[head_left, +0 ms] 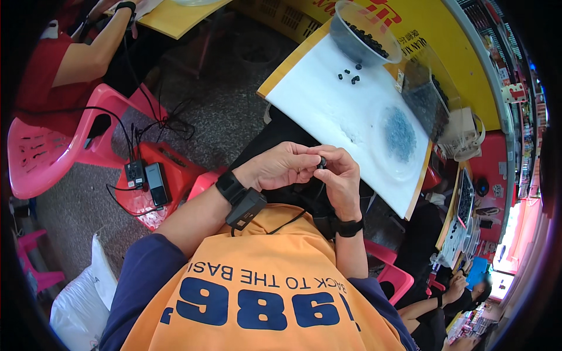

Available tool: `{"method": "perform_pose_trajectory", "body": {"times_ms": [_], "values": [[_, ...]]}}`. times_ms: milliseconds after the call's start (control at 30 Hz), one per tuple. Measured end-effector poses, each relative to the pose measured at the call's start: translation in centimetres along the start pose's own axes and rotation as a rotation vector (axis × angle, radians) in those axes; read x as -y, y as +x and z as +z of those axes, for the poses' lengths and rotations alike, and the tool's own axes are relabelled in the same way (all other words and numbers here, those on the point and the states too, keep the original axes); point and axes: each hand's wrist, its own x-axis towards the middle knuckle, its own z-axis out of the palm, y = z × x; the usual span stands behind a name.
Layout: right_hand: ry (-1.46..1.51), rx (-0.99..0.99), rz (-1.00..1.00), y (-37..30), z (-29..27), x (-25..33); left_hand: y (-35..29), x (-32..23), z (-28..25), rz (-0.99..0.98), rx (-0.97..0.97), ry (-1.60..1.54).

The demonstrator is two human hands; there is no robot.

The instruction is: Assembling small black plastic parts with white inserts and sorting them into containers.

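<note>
1. Small black piece [321, 162] is mid-frame, up at the fingertips where the two hands meet; it's in the fingers, not resting on the white tabletop [316, 99], whose lower-left edge runs just beyond the hands
2. Left hand [278, 165]: nearly closed, thumb and forefinger pinched together against the piece, other fingers curled under. Can't tell how much of the piece they cover
3. Right hand [342, 178]: also nearly closed, forefinger arched over the top, thumb coming up from below, piece nipped between the tips
4. Key relation, my read: the piece lies to the frame-right of the left hand and upper left of the right palm. Neither hand is nearer, both touch it, so it comes down to how the two pinches line up across it
5. Long axis: too small and too covered from here, can't call it
6. Nearest similar stuff: a few loose black pieces [355, 79] on the tabletop, upper right of the hands, just below the clear bowl [349, 51] with more black bits in it
7. Right of the hands, same tabletop: a pale blue patch of tiny bits [400, 134], well apart from the fingers
8. Clear tub [420, 96] with dark contents sits at the tabletop's right side, farther out than the blue patch
</note>
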Motion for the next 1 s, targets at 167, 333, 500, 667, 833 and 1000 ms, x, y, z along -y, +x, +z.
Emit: {"method": "perform_pose_trajectory", "body": {"times_ms": [167,333,500,667,833,1000], "values": [[0.012,-0.028,-0.073,-0.4,-0.3,-1.1,0.2,1.5,-0.3,0.087,0.056,-0.112],[0.009,-0.092,-0.043,-0.1,1.1,-0.5,0.5,2.9,-0.1,0.189,0.080,-0.254],[-0.406,-0.275,-0.139,0.5,1.4,-0.3,1.3,2.6,-0.5,0.228,-0.086,-0.190],[-0.705,-0.353,-0.179,0.0,1.5,0.4,1.1,2.2,-0.9,0.281,-0.090,-0.133],[-0.614,-0.358,-0.137,-0.1,2.5,0.9,1.3,2.5,-1.1,0.292,-0.109,-0.147],[-0.450,-0.389,-0.019,-0.6,2.9,0.9,1.1,2.3,-0.6,0.281,-0.092,-0.122]]}}
